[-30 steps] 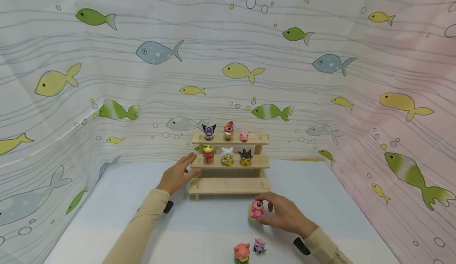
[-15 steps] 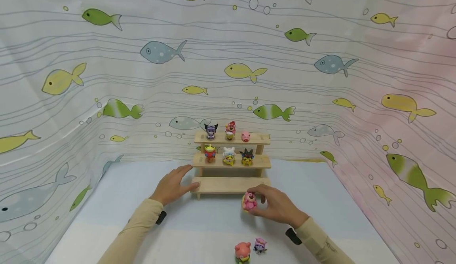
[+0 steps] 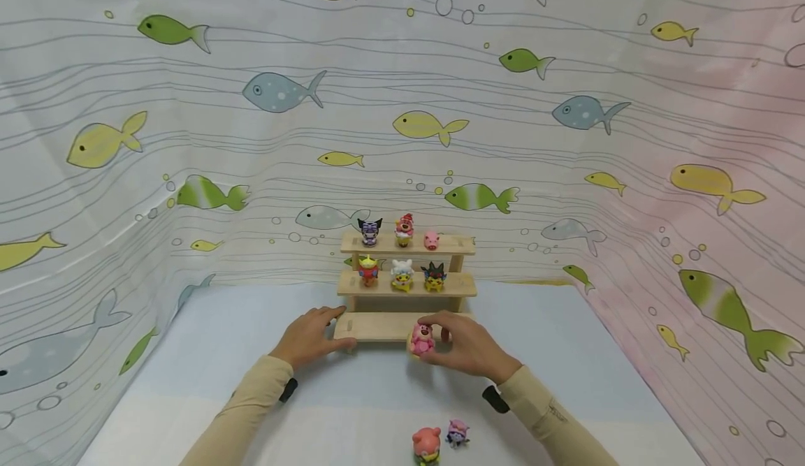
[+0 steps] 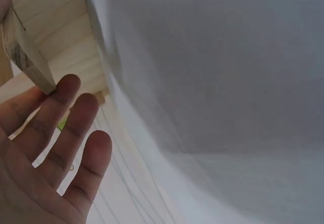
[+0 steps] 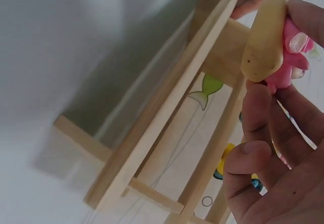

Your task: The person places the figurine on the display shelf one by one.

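Note:
My right hand [image 3: 472, 347] pinches a pink bear figurine [image 3: 423, 339] between thumb and fingertips, upright at the front edge of a three-tier wooden display stand's lowest shelf [image 3: 377, 325]. The right wrist view shows the figurine's smooth yellow back [image 5: 264, 39] and the fingers about it. I cannot tell whether it touches the shelf. At the shelf's left end, my left hand [image 3: 309, 338] holds the board between thumb and fingers; in the left wrist view the other fingers [image 4: 81, 117] stretch out past the board's corner [image 4: 38, 74].
The middle shelf [image 3: 453, 286] and top shelf [image 3: 455, 245] each carry three small figurines. A coral-pink figurine [image 3: 427, 445] and a smaller purple one [image 3: 458, 433] stand on the table [image 3: 352, 417] in front. Fish-patterned cloth [image 3: 402, 54] surrounds the table on three sides.
The right hand has carried the pink bear leftward and towards the stand, up to the lowest shelf's front edge. The left hand has slid down from the middle shelf's end to the lowest shelf's end.

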`<control>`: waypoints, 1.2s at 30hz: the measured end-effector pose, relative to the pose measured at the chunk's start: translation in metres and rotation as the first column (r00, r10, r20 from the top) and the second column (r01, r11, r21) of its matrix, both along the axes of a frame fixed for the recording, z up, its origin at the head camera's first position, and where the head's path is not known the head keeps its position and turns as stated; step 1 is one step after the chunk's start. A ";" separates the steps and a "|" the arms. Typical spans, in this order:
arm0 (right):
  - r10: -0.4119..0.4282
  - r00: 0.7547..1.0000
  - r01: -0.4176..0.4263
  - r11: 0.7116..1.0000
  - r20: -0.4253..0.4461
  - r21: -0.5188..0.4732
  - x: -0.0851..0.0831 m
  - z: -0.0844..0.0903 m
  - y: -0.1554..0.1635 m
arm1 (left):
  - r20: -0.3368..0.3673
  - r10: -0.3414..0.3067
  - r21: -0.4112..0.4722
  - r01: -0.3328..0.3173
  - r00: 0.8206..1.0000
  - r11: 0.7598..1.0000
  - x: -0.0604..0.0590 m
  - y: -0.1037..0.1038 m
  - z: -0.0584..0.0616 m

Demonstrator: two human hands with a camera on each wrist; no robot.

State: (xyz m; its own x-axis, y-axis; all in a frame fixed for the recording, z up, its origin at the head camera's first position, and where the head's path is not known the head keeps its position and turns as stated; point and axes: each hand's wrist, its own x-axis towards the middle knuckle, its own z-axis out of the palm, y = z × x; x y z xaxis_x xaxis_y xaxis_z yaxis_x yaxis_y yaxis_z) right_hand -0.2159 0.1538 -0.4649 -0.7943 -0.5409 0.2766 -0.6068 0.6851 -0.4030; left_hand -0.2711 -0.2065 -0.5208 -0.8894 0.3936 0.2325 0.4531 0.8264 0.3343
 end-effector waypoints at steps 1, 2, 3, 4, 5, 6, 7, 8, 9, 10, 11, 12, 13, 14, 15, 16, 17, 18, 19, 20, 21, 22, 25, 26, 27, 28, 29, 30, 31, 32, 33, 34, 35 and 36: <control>0.005 1.000 -0.005 1.000 0.000 0.004 -0.002 0.001 -0.003 | 0.002 -0.001 0.004 0.001 1.000 1.000 0.000 0.000 0.000; 0.010 1.000 -0.010 1.000 -0.001 0.006 -0.003 0.003 -0.006 | 0.005 0.000 0.008 0.000 1.000 1.000 0.000 0.000 0.000; 0.018 1.000 -0.018 1.000 -0.003 0.006 -0.005 0.004 -0.008 | 0.006 0.001 0.012 -0.001 1.000 1.000 0.000 0.001 0.000; 0.021 1.000 -0.021 1.000 0.000 0.010 -0.007 0.004 -0.011 | 0.008 0.001 0.015 -0.001 1.000 1.000 0.001 0.001 0.000; 0.024 1.000 -0.024 1.000 0.007 0.009 -0.009 0.005 -0.014 | 0.009 0.001 0.015 -0.001 1.000 1.000 0.001 0.001 0.001; 0.027 1.000 -0.027 1.000 0.014 0.013 -0.011 0.005 -0.017 | 0.010 0.001 0.013 -0.001 1.000 1.000 0.001 0.001 0.001; 0.029 0.999 -0.029 0.999 0.022 0.019 -0.012 0.006 -0.020 | 0.012 0.002 0.012 -0.003 1.000 1.000 0.001 0.002 0.001; 0.031 0.999 -0.032 0.999 0.029 0.025 -0.014 0.007 -0.023 | 0.012 0.004 0.008 -0.004 1.000 1.000 0.001 0.002 0.001; 0.034 0.999 -0.035 0.999 0.035 0.031 -0.016 0.007 -0.026 | 0.013 0.004 0.010 -0.005 1.000 1.000 0.001 0.002 0.001; 0.034 0.999 -0.035 0.999 0.042 0.037 -0.018 0.007 -0.029 | 0.014 0.006 0.011 -0.006 1.000 1.000 0.001 0.002 0.002; 0.037 0.998 -0.039 0.998 0.043 0.042 -0.020 0.008 -0.032 | 0.014 0.009 0.013 -0.009 1.000 1.000 0.001 0.003 0.002; 0.041 0.998 -0.043 0.998 0.043 0.047 -0.022 0.008 -0.034 | 0.016 0.013 0.014 -0.013 1.000 1.000 0.001 0.003 0.002; 0.045 0.998 -0.047 0.998 0.043 0.048 -0.023 0.009 -0.037 | 0.021 0.016 0.020 -0.017 1.000 1.000 0.001 0.003 0.003; 0.049 0.998 -0.051 0.997 0.040 0.050 -0.025 0.010 -0.040 | 0.025 0.020 0.022 -0.020 0.999 1.000 0.001 0.003 0.003; 0.051 0.998 -0.053 0.997 0.041 0.050 -0.027 0.010 -0.043 | 0.030 0.024 0.026 -0.025 0.999 0.999 0.001 0.003 0.004; 0.054 0.998 -0.056 0.997 0.043 0.047 -0.028 0.011 -0.045 | 0.035 0.028 0.025 -0.028 0.999 0.999 0.001 0.003 0.004; 0.056 0.997 -0.058 0.997 0.045 0.046 -0.030 0.012 -0.048 | 0.040 0.031 0.021 -0.031 0.999 0.999 0.001 0.003 0.004; 0.058 0.997 -0.060 0.997 0.047 0.046 -0.031 0.013 -0.050 | 0.046 0.033 0.018 -0.033 0.998 0.999 0.001 0.003 0.004; 0.060 0.997 -0.062 0.997 0.048 0.045 -0.032 0.013 -0.053 | 0.051 0.032 0.018 -0.033 0.998 0.999 0.001 0.004 0.004; 0.061 0.997 -0.063 0.997 0.047 0.046 -0.033 0.013 -0.055 | 0.051 0.034 0.015 -0.035 0.998 0.999 0.001 0.003 0.003; 0.063 0.997 -0.065 0.997 0.048 0.044 -0.034 0.014 -0.058 | 0.050 0.034 0.017 -0.035 0.998 0.999 0.001 0.003 0.003; 0.064 0.997 -0.066 0.997 0.047 0.042 -0.035 0.014 -0.060 | 0.050 0.034 0.018 -0.035 0.998 0.999 0.001 0.003 0.003; 0.065 0.997 -0.066 0.997 0.038 0.048 -0.039 0.013 -0.067 | 0.054 0.035 0.021 -0.036 0.998 0.999 0.001 0.004 0.003; 0.063 0.997 -0.065 0.996 0.038 0.053 -0.040 0.012 -0.069 | 0.052 0.036 0.019 -0.037 0.998 0.999 0.001 0.004 0.003; 0.062 0.997 -0.064 0.996 0.036 0.059 -0.042 0.011 -0.072 | 0.052 0.036 0.018 -0.037 0.998 0.999 0.000 0.004 0.003; 0.060 0.998 -0.062 0.996 0.035 0.067 -0.043 0.010 -0.074 | 0.051 0.036 0.014 -0.037 0.998 0.999 0.000 0.004 0.003; 0.059 0.998 -0.062 0.995 0.031 0.077 -0.045 0.008 -0.077 | 0.051 0.036 0.016 -0.037 0.998 0.999 0.000 0.004 0.002; 0.059 0.998 -0.062 0.994 0.033 0.087 -0.047 0.006 -0.079 | 0.049 0.037 0.015 -0.037 0.998 0.999 0.000 0.004 0.002; 0.061 0.998 -0.064 0.994 0.034 0.091 -0.048 0.005 -0.081 | 0.046 0.036 0.016 -0.037 0.998 0.999 0.001 0.004 0.003; 0.058 0.998 -0.061 0.993 0.035 0.096 -0.049 0.005 -0.084 | 0.045 0.036 0.018 -0.037 0.998 0.999 0.001 0.004 0.003; 0.056 0.998 -0.059 0.993 0.035 0.099 -0.050 0.004 -0.086 | 0.045 0.036 0.022 -0.037 0.998 0.999 0.001 0.004 0.003; 0.053 0.998 -0.057 0.993 0.038 0.102 -0.051 0.003 -0.088 | 0.046 0.035 0.025 -0.037 0.998 0.999 0.002 0.004 0.004; 0.049 0.998 -0.053 0.993 0.042 0.107 -0.051 0.003 -0.091 | 0.048 0.035 0.028 -0.036 0.998 0.999 0.002 0.004 0.004; 0.044 0.998 -0.050 0.993 0.049 0.110 -0.052 0.003 -0.093 | 0.050 0.035 0.027 -0.037 0.998 0.999 0.002 0.005 0.004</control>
